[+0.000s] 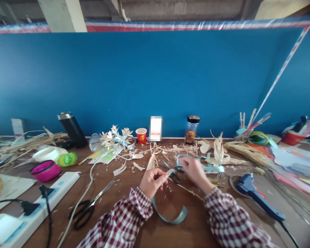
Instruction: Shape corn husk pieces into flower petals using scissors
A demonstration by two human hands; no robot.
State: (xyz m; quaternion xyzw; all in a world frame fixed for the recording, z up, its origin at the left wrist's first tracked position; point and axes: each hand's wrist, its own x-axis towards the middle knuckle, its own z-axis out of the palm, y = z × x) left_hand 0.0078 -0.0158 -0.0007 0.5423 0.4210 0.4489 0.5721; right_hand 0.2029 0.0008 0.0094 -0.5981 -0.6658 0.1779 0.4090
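Note:
My left hand (152,179) is closed in a pinch on a small pale strip of dried husk (169,172) above the middle of the table. Below that hand a light blue ribbon (175,219) curls on the tabletop; where its upper end goes is hidden behind the fingers. My right hand (195,172) is blurred, fingers pointing forward, beside a loop of blue ribbon (209,168). What it grips, if anything, does not show. Small dark-handled scissors (175,177) lie between the hands. A pointed husk piece (151,162) stands just beyond my left hand.
Black-handled scissors (89,208) and a white power strip (48,203) lie to the left. On the right rests a blue glue gun (258,198). Husk flowers (116,136), a red paper cup (141,136) and a lidded jar (192,130) stand toward the blue partition (155,75). Husk scraps litter the table.

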